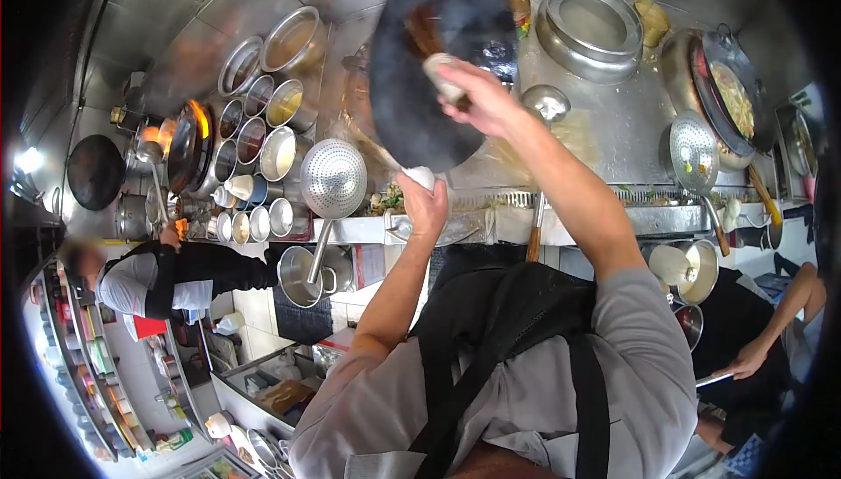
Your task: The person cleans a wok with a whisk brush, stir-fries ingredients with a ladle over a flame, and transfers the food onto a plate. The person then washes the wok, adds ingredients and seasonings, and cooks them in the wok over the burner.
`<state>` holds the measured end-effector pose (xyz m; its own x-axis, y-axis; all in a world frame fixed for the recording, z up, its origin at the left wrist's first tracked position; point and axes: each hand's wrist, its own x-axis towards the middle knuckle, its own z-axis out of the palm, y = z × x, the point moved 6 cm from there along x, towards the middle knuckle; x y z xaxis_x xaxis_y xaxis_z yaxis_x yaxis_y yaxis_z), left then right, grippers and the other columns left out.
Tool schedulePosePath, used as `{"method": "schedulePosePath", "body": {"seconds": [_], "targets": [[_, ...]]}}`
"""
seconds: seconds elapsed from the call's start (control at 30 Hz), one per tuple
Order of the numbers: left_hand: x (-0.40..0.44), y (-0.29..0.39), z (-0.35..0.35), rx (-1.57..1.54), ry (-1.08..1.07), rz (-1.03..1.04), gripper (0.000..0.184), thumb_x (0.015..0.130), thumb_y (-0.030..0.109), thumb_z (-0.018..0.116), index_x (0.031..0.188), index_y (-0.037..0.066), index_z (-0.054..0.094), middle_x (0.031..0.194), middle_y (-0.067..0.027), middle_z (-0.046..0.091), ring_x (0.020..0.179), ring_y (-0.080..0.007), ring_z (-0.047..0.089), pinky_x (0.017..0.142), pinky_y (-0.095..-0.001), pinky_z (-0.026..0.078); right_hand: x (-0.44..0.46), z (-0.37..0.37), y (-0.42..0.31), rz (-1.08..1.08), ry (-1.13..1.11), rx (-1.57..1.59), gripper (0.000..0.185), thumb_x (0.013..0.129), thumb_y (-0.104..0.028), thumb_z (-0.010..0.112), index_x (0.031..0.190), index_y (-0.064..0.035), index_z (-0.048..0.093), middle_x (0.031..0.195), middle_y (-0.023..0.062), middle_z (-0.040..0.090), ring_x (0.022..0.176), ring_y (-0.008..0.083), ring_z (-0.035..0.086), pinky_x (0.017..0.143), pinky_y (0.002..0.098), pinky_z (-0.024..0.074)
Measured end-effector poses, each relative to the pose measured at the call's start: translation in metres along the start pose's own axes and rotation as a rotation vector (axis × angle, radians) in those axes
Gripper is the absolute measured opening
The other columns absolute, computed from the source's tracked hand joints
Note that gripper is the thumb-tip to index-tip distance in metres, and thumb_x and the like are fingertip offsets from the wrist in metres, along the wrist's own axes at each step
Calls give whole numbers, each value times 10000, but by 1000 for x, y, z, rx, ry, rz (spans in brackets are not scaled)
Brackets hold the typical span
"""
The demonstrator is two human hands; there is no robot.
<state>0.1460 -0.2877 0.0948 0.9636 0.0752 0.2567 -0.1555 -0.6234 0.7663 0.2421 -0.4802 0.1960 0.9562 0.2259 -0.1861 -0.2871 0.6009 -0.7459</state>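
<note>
A large black wok [399, 67] is tilted up over the stove, its dark inside facing me. My left hand [424, 203] grips the wok's lower rim through a folded white cloth [420, 177]. My right hand [480, 99] is closed around the pale wrapped handle of a brush [424, 30], whose brown bristles lie over the wok's inner surface. Faint steam or smoke shows around the wok. To the right of the wok, a steel ladle [545, 104] rests on the metal worktop.
Perforated skimmers [334, 178] [694, 151] lie on both sides. Several metal pots of sauces stand at left, a large steel pot [590, 30] at upper right. A wok of food [731, 98] is far right. One co-worker [188, 279] stands left, others at right.
</note>
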Motion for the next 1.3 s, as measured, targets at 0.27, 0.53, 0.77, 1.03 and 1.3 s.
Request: {"method": "schedulePosePath", "body": {"seconds": [0.27,0.53,0.77,1.03,1.3], "targets": [[27,3,-11,111,-139,361,862,698,90,771,1431,-75,348,1265,-311,497,1127,-510,542,921,-525,491,-85,-17,-26,-80,-80,264,342,1000,-219,647,1313,-101,577,931,143,672,628,185,627,445,251,415],[71,-60,-18,-265,-94,-7,548,846,136,633,1308,-55,411,1105,-265,589,1003,-411,617,912,-468,488,-17,-177,101,266,-1,-1898,893,890,-506,682,1604,-146,284,1276,283,644,1160,432,647,1016,470,514],[79,-126,23,-755,-235,-520,385,868,122,651,1197,-29,517,1078,-153,642,958,-263,655,824,-408,537,-65,-160,-52,-310,708,-1751,787,939,-377,674,1603,-189,297,1276,284,631,1107,461,641,921,517,515],[58,-130,40,-851,-395,-722,400,884,157,646,1210,-36,517,1034,-131,640,910,-237,667,773,-396,558,-308,-238,148,259,1049,-1477,907,834,-353,705,1560,-19,277,1194,338,651,1084,540,627,932,543,508],[-18,-126,26,-249,-114,-79,602,898,241,681,1317,-84,397,1183,-278,627,1082,-456,620,929,-464,499,-146,-168,71,-337,662,-1041,686,951,-195,696,1524,35,396,1404,235,574,1248,278,571,1067,367,433]]}}
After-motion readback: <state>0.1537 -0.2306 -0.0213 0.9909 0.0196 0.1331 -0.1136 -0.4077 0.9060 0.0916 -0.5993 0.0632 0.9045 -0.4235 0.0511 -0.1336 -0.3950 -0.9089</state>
